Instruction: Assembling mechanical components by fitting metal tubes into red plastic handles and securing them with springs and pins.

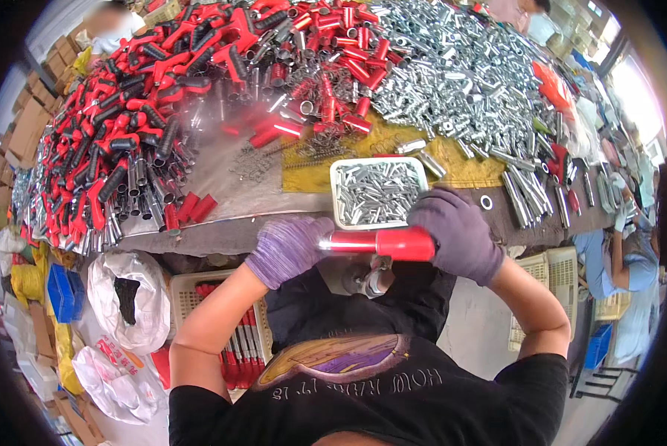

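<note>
I hold a red metal tube (404,244) level just in front of the table edge. Its right part is wider and brighter red, and its left part is narrower with a shiny metal end. My left hand (289,251), in a light purple knit glove, is closed around the metal end. Wrapped around the wide red end is my right hand (460,234), in a darker purple glove. Right behind the tube stands a white tray (336,195) full of small metal pins (378,192). The inner sides of both hands are partly hidden.
Red-and-black handles (118,134) form a heap at left, beside loose red tubes (356,68). Silver metal fittings (452,82) pile up at right. Thin springs (255,160) lie mid-table. Below stand a crate (188,286) and a white sack (129,327). A co-worker (623,260) sits at right.
</note>
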### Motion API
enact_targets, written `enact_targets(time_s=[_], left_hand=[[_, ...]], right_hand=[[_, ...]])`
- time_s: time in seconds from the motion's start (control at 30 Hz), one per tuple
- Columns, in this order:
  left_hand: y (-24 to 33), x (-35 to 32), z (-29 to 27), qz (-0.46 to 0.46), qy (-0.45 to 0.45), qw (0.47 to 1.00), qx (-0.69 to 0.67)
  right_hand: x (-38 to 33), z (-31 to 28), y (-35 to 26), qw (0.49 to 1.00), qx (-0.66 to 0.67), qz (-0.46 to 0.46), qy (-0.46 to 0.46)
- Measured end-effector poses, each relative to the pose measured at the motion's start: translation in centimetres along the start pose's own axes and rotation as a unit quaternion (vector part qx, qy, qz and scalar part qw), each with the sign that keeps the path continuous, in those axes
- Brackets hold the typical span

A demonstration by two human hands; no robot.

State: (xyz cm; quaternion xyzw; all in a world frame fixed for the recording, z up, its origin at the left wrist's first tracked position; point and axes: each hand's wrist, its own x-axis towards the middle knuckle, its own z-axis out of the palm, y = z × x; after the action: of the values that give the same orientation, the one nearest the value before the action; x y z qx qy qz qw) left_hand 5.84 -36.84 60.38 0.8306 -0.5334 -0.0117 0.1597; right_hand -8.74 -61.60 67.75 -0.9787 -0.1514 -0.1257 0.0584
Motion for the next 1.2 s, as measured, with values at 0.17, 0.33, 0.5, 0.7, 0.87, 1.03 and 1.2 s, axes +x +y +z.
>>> enact_targets(time_s=[0.17,0.33,0.5,0.7,0.87,1.03,1.2], left_hand=[[-1.1,0.2,-2.3,0.029,0.049,0.996,0.068],[-1.0,1.0,-4.2,-0.174,0.550,0.701,-0.419],[2.5,-1.5,-2.1,-0.256,0.247,0.560,-0.748],[5.1,-1.3,1.2,-0.216,0.141,0.723,-0.641],[4.2,-2.1,1.4,-0.202,0.085,0.822,-0.526],[2.7,-1.1,3.4,-0.155,0.044,0.808,-0.566],[1.2,-1.4,3.4,-0.157,-0.014,0.708,-0.689]], right_hand=[[-1.5,1.6,-2.6,0.786,0.554,0.233,-0.149],[0.4,0.2,-3.3,0.856,0.489,0.111,-0.124],[7.7,0.0,5.3,0.936,0.142,0.173,-0.271],[7.8,10.4,20.7,0.917,-0.171,0.313,-0.179],[8.6,9.0,21.1,0.900,-0.069,0.394,-0.172],[8.6,8.2,18.6,0.883,-0.067,0.451,-0.112],[7.2,5.3,9.7,0.737,0.484,0.394,0.259]])
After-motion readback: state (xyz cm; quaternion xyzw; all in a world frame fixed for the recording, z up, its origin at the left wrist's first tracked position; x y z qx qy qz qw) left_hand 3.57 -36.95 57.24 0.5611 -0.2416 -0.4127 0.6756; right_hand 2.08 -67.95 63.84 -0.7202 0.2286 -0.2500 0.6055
